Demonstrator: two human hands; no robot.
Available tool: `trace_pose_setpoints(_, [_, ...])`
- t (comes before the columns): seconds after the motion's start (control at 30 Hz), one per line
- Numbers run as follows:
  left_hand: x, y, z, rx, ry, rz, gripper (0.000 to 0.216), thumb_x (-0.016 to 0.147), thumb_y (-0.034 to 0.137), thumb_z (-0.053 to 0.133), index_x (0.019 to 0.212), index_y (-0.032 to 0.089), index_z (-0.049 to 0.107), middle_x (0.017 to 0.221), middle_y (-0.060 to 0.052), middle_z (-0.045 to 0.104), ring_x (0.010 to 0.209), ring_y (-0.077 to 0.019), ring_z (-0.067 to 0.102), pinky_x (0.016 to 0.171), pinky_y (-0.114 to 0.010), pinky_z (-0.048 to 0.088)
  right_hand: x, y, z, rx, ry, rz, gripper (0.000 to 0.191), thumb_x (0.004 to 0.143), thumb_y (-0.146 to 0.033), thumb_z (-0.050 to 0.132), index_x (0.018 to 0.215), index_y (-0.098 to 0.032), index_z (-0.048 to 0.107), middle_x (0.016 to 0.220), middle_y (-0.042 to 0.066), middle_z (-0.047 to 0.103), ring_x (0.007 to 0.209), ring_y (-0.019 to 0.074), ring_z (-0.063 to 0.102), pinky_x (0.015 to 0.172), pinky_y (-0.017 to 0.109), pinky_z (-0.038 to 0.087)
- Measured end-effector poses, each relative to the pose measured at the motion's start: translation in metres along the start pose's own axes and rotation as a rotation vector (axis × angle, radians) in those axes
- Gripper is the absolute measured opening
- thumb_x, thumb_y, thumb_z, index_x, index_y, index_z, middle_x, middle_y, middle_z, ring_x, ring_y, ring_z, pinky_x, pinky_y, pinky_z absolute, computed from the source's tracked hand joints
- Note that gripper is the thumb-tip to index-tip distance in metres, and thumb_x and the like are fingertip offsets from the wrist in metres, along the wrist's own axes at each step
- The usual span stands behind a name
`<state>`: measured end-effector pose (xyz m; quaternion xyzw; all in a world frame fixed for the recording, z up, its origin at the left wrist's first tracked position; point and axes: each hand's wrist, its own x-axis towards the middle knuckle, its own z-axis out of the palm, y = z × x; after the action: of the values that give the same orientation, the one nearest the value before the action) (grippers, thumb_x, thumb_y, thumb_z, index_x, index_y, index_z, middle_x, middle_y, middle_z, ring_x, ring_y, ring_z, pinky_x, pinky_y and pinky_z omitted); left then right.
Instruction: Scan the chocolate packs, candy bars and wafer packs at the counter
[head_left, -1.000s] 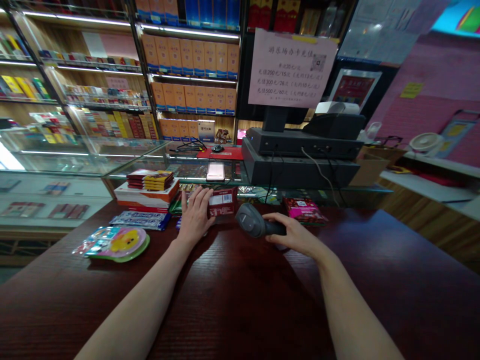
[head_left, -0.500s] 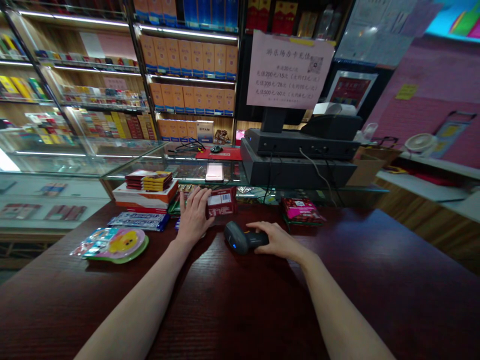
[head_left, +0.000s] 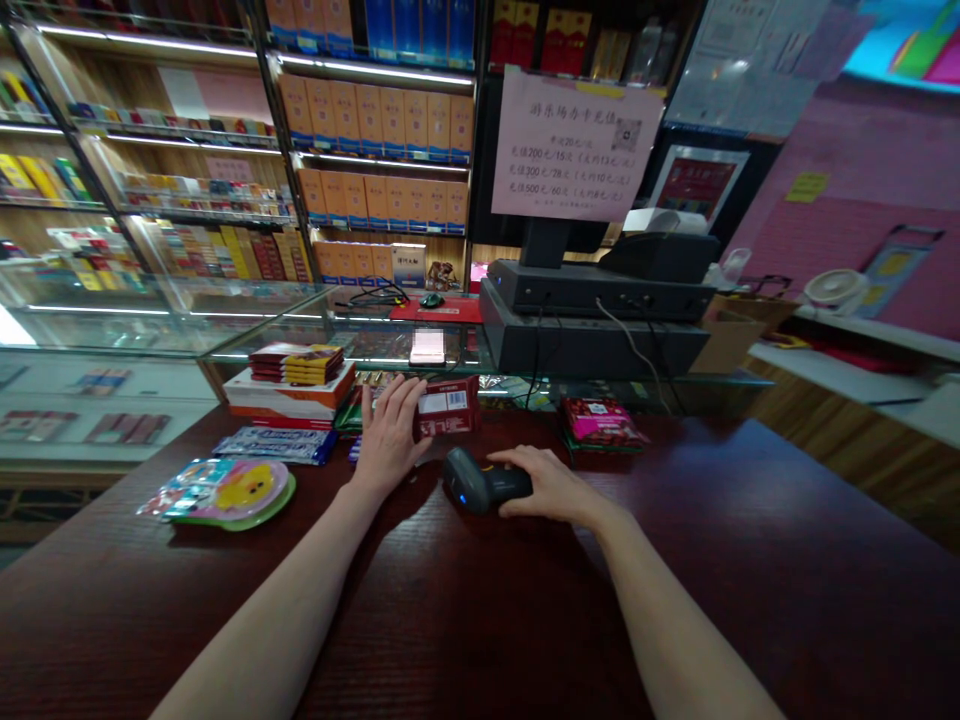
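Note:
My left hand is closed on the left end of a dark red snack packet, whose white label and barcode face me. Part of the packet is hidden behind the fingers. In my right hand is a dark grey barcode scanner, gripped by its handle; a small blue light glows on its head, which points left. The scanner is just above or on the brown table; I cannot tell which. Green and purple packets lie partly hidden behind my left hand.
To the left are a white-and-orange box topped with small packets, blue wrappers and a round duck-pictured toy pack. A pink-and-brown snack bag lies right. Behind stand a glass counter and a cash register.
The red packet has shifted slightly to the right in my left hand. My right hand and the scanner have moved a little left. Both hands keep their hold.

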<state>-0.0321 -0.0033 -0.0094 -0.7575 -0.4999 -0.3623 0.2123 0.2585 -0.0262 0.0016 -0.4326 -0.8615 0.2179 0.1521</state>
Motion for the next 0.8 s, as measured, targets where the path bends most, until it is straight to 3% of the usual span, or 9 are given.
trace_pose_setpoints(0.1, [0.001, 0.002, -0.002, -0.010, 0.019, 0.019, 0.084, 0.081, 0.026, 0.070, 0.155, 0.020, 0.031, 0.150, -0.014, 0.051, 0.147, -0.0321, 0.038, 0.127, -0.059, 0.005, -0.002, 0.000, -0.006, 0.080, 0.059, -0.024, 0.058, 0.082, -0.048, 0.077, 0.134, -0.031, 0.060, 0.116, 0.005, 0.065, 0.110, 0.0261, 0.060, 0.100, 0.043, 0.041])
trace_pose_setpoints(0.2, [0.001, 0.004, -0.003, -0.019, 0.028, 0.044, 0.083, 0.082, 0.027, 0.069, 0.155, 0.021, 0.031, 0.150, -0.014, 0.051, 0.147, -0.0318, 0.037, 0.127, -0.058, 0.005, 0.001, 0.002, -0.006, 0.172, 0.226, -0.027, 0.043, 0.093, -0.045, 0.063, 0.132, -0.028, 0.060, 0.117, 0.006, 0.064, 0.109, 0.0233, 0.061, 0.099, 0.041, 0.044])
trace_pose_setpoints(0.27, [0.002, 0.006, -0.004, -0.025, 0.034, 0.062, 0.082, 0.083, 0.028, 0.069, 0.155, 0.021, 0.031, 0.150, -0.014, 0.052, 0.147, -0.0320, 0.038, 0.127, -0.058, 0.006, 0.006, 0.003, -0.003, 0.197, 0.367, -0.029, 0.037, 0.094, -0.042, 0.061, 0.127, -0.025, 0.061, 0.120, 0.007, 0.064, 0.110, 0.0232, 0.061, 0.099, 0.041, 0.046])
trace_pose_setpoints(0.37, [0.002, 0.010, -0.005, -0.036, 0.040, 0.083, 0.080, 0.084, 0.030, 0.069, 0.155, 0.021, 0.032, 0.149, -0.013, 0.052, 0.147, -0.0320, 0.038, 0.127, -0.058, 0.006, 0.011, 0.000, 0.002, 0.217, 0.489, -0.084, 0.028, 0.094, -0.039, 0.061, 0.117, -0.025, 0.064, 0.134, 0.009, 0.060, 0.127, 0.0248, 0.054, 0.110, 0.043, 0.040])
trace_pose_setpoints(0.5, [0.003, 0.015, -0.007, -0.045, 0.035, 0.105, 0.081, 0.085, 0.030, 0.068, 0.156, 0.022, 0.030, 0.151, -0.013, 0.051, 0.148, -0.0316, 0.037, 0.127, -0.058, 0.006, 0.012, -0.010, 0.006, 0.277, 0.468, -0.134, 0.025, 0.094, -0.039, 0.062, 0.115, -0.026, 0.066, 0.148, 0.009, 0.051, 0.141, 0.0247, 0.044, 0.119, 0.045, 0.032])
trace_pose_setpoints(0.7, [0.002, 0.018, -0.007, -0.065, 0.020, 0.125, 0.083, 0.086, 0.029, 0.068, 0.158, 0.024, 0.025, 0.152, -0.013, 0.050, 0.148, -0.0324, 0.036, 0.127, -0.060, 0.006, 0.012, -0.014, 0.009, 0.333, 0.419, -0.113, 0.028, 0.092, -0.041, 0.064, 0.116, -0.028, 0.070, 0.139, 0.008, 0.057, 0.138, 0.0257, 0.048, 0.118, 0.046, 0.033])
trace_pose_setpoints(0.8, [0.002, 0.017, -0.006, -0.080, 0.039, 0.109, 0.082, 0.084, 0.029, 0.071, 0.156, 0.027, 0.030, 0.158, -0.015, 0.039, 0.151, -0.0351, 0.029, 0.125, -0.062, 0.013, 0.012, -0.014, 0.010, 0.373, 0.421, -0.120, 0.030, 0.092, -0.042, 0.063, 0.117, -0.029, 0.072, 0.135, 0.007, 0.058, 0.134, 0.0250, 0.051, 0.117, 0.044, 0.035])
